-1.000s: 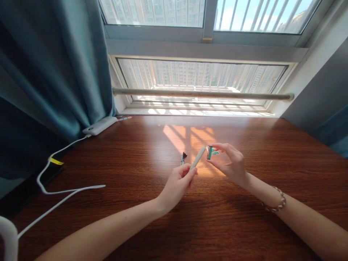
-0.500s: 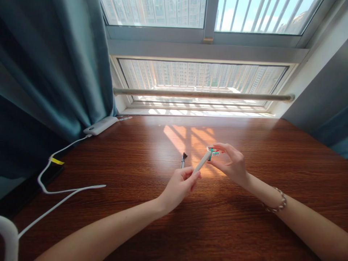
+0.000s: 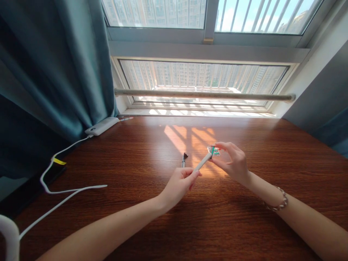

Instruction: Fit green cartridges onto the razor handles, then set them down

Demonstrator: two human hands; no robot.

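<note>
My left hand (image 3: 181, 185) is closed round the pale, stick-like handle of a razor (image 3: 203, 162). The handle slants up to the right. At its far end sits a narrow green-and-black blade head (image 3: 212, 151), pinched at both ends between the thumb and a finger of my right hand (image 3: 232, 159). Just behind the head lies a small clear pack with green pieces (image 3: 216, 152) on the table, partly covered by my right fingers. A slim metal handle with a dark head (image 3: 184, 158) lies beyond my left hand, its lower end hidden.
The brown wooden table (image 3: 136, 156) runs to the window, with a metal rail (image 3: 203, 94) across it. On the left stand a blue curtain (image 3: 59, 65), a white power strip (image 3: 102, 127) and its white cable (image 3: 65, 190). A yellow tag (image 3: 59, 161) hangs there.
The blade head between my right fingers has turned a little, its green side showing more. More of the clear pack behind it is visible. My left hand has barely moved.
</note>
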